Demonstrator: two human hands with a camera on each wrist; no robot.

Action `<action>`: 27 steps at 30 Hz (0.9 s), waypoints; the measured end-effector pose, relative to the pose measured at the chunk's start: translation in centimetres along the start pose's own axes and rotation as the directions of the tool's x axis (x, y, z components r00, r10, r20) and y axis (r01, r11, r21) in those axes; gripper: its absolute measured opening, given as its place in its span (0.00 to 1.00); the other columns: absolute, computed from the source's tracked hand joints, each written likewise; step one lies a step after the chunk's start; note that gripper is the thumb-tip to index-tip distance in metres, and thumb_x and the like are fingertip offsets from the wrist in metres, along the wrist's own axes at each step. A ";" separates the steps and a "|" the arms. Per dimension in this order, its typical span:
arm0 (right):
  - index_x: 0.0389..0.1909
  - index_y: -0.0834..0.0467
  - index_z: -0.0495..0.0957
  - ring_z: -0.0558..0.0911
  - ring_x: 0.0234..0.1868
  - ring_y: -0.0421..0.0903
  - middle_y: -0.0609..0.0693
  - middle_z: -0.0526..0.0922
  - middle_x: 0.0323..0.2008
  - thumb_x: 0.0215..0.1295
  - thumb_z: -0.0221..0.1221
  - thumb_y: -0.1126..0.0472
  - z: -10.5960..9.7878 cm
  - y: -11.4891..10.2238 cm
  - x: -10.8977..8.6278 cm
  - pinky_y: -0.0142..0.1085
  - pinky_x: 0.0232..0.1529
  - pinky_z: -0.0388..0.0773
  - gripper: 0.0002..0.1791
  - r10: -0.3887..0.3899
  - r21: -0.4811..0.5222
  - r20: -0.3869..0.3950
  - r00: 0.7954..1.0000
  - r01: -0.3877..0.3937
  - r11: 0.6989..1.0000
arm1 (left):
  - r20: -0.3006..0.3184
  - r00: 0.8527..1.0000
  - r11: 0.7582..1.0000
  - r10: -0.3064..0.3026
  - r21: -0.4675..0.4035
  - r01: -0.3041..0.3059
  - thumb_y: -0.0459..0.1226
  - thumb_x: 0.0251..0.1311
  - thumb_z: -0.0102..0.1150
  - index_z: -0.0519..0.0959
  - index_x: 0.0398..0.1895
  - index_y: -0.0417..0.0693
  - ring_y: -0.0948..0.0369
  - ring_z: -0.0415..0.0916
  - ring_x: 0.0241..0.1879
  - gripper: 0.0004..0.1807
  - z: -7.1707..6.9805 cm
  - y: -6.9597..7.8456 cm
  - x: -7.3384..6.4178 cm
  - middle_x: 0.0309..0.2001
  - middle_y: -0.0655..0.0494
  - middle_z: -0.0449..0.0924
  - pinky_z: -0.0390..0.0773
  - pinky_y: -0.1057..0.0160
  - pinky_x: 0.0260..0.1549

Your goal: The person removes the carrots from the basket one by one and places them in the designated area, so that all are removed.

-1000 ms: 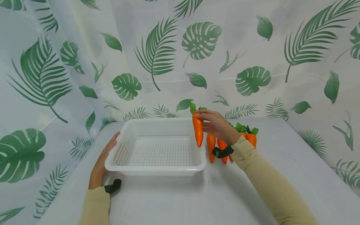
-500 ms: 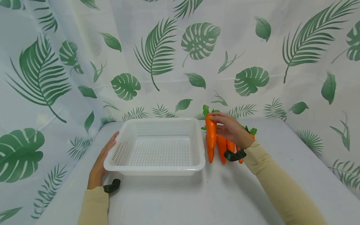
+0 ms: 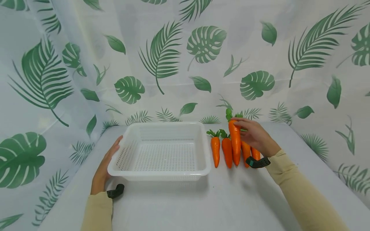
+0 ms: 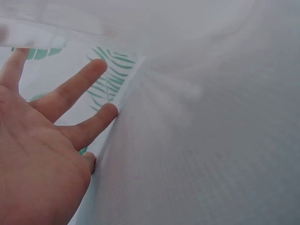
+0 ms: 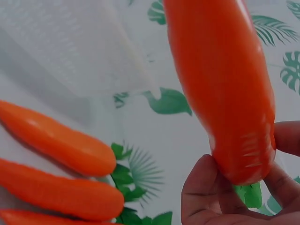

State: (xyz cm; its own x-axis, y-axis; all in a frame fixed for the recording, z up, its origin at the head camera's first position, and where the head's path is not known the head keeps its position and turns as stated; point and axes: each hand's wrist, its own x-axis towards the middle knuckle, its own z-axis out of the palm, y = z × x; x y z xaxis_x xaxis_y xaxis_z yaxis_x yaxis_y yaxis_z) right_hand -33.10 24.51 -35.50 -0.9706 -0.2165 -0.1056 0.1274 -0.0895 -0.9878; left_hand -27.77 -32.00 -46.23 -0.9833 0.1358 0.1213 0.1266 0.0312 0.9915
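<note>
My right hand (image 3: 255, 134) pinches an orange carrot (image 3: 235, 141) near its leafy top, tip pointing down, above the row of other carrots. In the right wrist view, thumb and fingers hold the thick end of that carrot (image 5: 225, 93). A white perforated basket (image 3: 159, 173) stands on the table to the left, with nothing inside it. My left hand (image 3: 105, 162) is at the basket's left side. In the left wrist view, the fingers of the left hand (image 4: 47, 140) are spread and straight beneath the basket's rim.
Several carrots lie side by side right of the basket, among them the leftmost carrot (image 3: 215, 150) and its neighbour carrot (image 3: 227, 152); some are partly behind the right hand. A white table (image 3: 173, 208) spreads below. A leaf-patterned curtain (image 3: 173, 106) hangs behind and at both sides.
My right hand has moved right with the carrot, from over the basket's right edge to above the carrot row. The left hand has stayed at the basket's left side.
</note>
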 end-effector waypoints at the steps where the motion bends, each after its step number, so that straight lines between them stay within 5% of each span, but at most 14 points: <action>1: 0.79 0.62 0.64 0.72 0.61 0.51 0.50 0.70 0.65 0.84 0.57 0.55 -0.4 0.1 -0.2 0.35 0.55 0.82 0.30 -0.004 -0.008 -0.001 1.000 0.004 1.000 | 0.002 1.000 1.000 0.001 0.007 -0.001 0.54 0.87 0.33 0.42 0.90 0.62 0.62 0.64 0.65 0.35 0.0 0.1 0.1 0.87 0.49 0.42 0.73 0.70 0.57; 8: 0.82 0.59 0.61 0.70 0.62 0.51 0.48 0.68 0.66 0.84 0.57 0.51 -3.1 0.5 -1.1 0.35 0.55 0.82 0.33 -0.002 -0.017 -0.017 1.000 0.002 1.000 | 0.009 1.000 1.000 -0.006 0.017 0.006 0.54 0.87 0.32 0.42 0.90 0.62 0.61 0.58 0.70 0.35 0.0 0.4 0.2 0.88 0.53 0.40 0.68 0.73 0.59; 18: 0.85 0.58 0.57 0.70 0.61 0.48 0.43 0.70 0.62 0.83 0.57 0.50 -6.1 0.7 -2.3 0.31 0.51 0.83 0.37 -0.007 -0.052 -0.105 0.994 0.001 0.999 | -0.010 1.000 1.000 -0.008 0.007 0.008 0.55 0.87 0.33 0.43 0.90 0.64 0.64 0.64 0.66 0.34 0.3 0.1 0.0 0.87 0.50 0.42 0.72 0.72 0.57; 27: 0.80 0.54 0.63 0.71 0.57 0.46 0.42 0.71 0.59 0.83 0.58 0.52 -9.9 2.0 -3.9 0.29 0.49 0.83 0.30 -0.011 -0.011 -0.149 0.989 0.010 1.000 | 0.027 0.999 1.000 0.023 -0.010 -0.023 0.53 0.88 0.33 0.41 0.90 0.60 0.67 0.66 0.64 0.35 0.2 -0.1 0.3 0.85 0.54 0.48 0.73 0.72 0.58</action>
State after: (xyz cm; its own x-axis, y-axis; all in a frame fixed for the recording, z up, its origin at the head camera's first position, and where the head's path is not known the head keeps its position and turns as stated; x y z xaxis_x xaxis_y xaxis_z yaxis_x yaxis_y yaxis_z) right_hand -31.05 34.83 -38.19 -0.9916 -0.0678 -0.1102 0.1155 -0.0808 -0.9900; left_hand -28.03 -31.79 -46.27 -0.9763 0.1631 0.1426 0.1474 0.0180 0.9889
